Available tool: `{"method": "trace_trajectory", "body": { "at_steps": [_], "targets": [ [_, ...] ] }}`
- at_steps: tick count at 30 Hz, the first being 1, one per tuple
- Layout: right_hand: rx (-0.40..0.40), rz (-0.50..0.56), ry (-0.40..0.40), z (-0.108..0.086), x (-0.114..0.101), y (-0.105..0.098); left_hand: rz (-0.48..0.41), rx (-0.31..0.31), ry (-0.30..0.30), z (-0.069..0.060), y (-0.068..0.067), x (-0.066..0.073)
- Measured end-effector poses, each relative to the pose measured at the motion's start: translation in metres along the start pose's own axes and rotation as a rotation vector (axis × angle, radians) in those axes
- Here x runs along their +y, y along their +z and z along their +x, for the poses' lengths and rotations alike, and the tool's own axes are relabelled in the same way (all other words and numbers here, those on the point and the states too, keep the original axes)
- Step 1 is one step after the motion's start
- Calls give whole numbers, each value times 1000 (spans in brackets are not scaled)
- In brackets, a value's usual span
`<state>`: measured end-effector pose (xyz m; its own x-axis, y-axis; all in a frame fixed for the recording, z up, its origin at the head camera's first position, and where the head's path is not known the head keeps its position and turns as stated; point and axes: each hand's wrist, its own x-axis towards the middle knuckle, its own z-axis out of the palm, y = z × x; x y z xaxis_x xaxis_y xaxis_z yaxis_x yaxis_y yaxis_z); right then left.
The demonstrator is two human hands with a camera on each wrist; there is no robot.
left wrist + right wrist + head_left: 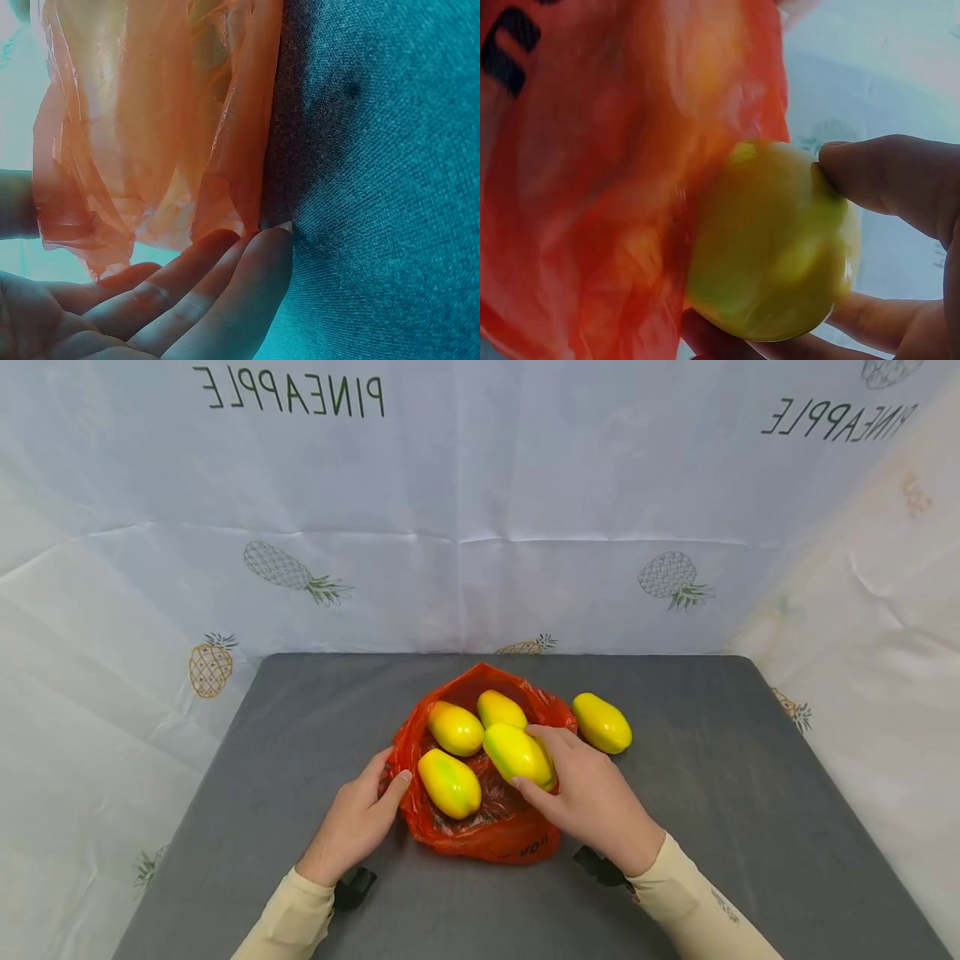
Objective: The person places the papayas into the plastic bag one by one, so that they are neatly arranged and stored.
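A red plastic bag (487, 843) stands with its mouth wide on the grey table, several yellow papayas (455, 728) lying inside. My left hand (352, 822) holds the bag's left rim, thumb over the edge and fingers along the outside; the left wrist view shows these fingers (180, 300) against the thin plastic. Over the right part of the mouth, my right hand (592, 793) grips a yellow-green papaya (517, 753) between thumb and fingers. In the right wrist view this papaya (772, 247) is beside the bag wall (592, 210), which hides part of it.
Another papaya (602, 723) lies on the table just right of the bag. The grey table (735, 827) extends to both sides. Behind it hangs a white curtain (480, 585) printed with pineapples.
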<state>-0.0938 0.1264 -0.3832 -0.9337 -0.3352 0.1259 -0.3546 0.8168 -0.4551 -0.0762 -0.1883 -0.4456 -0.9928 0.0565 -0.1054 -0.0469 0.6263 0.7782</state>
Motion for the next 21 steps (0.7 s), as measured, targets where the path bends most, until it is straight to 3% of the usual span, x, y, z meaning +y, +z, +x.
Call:
{"method": "trace_trajectory", "body": {
  "at_steps": [21],
  "targets": [
    [-77, -47, -32, -3, -7, 27, 12, -14, -2, 0, 0, 2]
  ]
}}
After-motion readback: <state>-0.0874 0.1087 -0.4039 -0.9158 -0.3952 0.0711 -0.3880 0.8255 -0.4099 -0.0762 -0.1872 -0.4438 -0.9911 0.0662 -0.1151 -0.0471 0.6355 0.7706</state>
